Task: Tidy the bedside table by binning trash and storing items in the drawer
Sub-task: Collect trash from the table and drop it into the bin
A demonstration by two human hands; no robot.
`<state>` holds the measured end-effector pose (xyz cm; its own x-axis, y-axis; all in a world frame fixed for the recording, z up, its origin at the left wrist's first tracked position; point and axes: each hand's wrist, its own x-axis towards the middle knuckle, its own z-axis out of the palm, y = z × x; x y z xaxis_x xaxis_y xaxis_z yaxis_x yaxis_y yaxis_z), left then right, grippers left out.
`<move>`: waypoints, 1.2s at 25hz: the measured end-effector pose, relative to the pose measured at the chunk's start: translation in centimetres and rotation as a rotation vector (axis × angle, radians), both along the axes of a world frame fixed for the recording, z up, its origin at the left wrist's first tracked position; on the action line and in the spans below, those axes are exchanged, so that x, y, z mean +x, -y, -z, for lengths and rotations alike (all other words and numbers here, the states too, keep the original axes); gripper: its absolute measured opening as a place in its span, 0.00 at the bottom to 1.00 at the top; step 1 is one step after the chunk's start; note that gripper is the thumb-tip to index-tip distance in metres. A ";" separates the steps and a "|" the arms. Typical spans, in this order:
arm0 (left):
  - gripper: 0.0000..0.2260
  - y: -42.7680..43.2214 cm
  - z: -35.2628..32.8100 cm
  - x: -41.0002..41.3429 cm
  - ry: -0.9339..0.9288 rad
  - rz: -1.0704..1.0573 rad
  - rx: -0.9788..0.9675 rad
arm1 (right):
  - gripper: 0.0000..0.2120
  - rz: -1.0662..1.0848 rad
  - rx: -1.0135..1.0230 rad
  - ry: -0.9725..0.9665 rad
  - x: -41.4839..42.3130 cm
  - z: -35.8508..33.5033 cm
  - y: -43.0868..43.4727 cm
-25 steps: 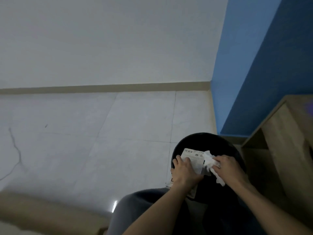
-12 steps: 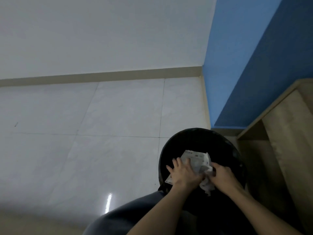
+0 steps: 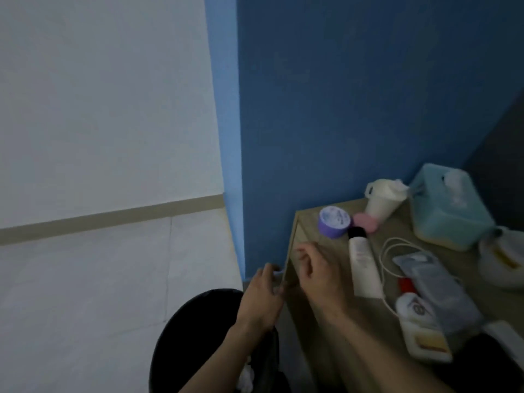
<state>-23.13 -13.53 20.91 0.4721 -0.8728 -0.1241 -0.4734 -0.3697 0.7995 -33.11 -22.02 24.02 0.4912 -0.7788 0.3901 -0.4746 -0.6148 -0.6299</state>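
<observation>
Wood surface [image 3: 309,234] stands at right against the blue wall [image 3: 340,109], carrying a purple tub [image 3: 334,221], a white tube [image 3: 363,265], a cup [image 3: 381,201], a teal tissue box [image 3: 448,214], a cable [image 3: 387,249] and a grey packet [image 3: 433,282]. Left of it, a black bin [image 3: 181,336] sits on the floor [image 3: 85,279], white trash [image 3: 246,377] inside. The left hand [image 3: 261,299] is at the surface's left edge, fingers [image 3: 270,275] curled; blur hides whether they grip anything. The right hand [image 3: 320,276] hovers over the surface's left side, fingers loosely bent, holding nothing.
</observation>
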 end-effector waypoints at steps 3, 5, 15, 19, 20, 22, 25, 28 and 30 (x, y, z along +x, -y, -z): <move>0.14 4.5 -4.1 -4.0 -0.042 0.098 -0.087 | 0.12 0.155 -0.173 0.125 -4.2 -6.3 5.7; 0.16 6.8 -5.2 -6.0 -0.031 0.167 -0.097 | 0.12 0.271 -0.246 0.109 -6.4 -8.7 9.8; 0.24 11.2 -1.3 -9.0 0.303 0.250 0.029 | 0.33 0.286 0.141 -0.393 -11.7 -5.8 22.2; 0.29 11.2 -1.1 -9.3 0.348 0.230 -0.011 | 0.32 0.191 0.164 -0.432 -12.0 -4.0 22.5; 0.29 11.2 -0.9 -9.4 0.348 0.227 -0.015 | 0.29 0.197 0.141 -0.425 -11.9 -3.6 22.6; 0.29 11.2 -0.9 -9.4 0.345 0.225 -0.019 | 0.22 0.223 0.083 -0.388 -11.6 -3.3 22.8; 0.25 11.1 -0.8 -9.3 0.327 0.230 -0.030 | 0.14 0.282 0.030 -0.339 -11.2 -3.5 22.7; 0.18 10.7 -0.6 -8.9 0.305 0.272 -0.020 | 0.16 0.328 -0.047 -0.294 -11.1 -4.5 22.0; 0.18 10.4 -0.5 -8.7 0.279 0.299 -0.033 | 0.16 0.291 -0.120 -0.296 -10.6 -5.8 20.9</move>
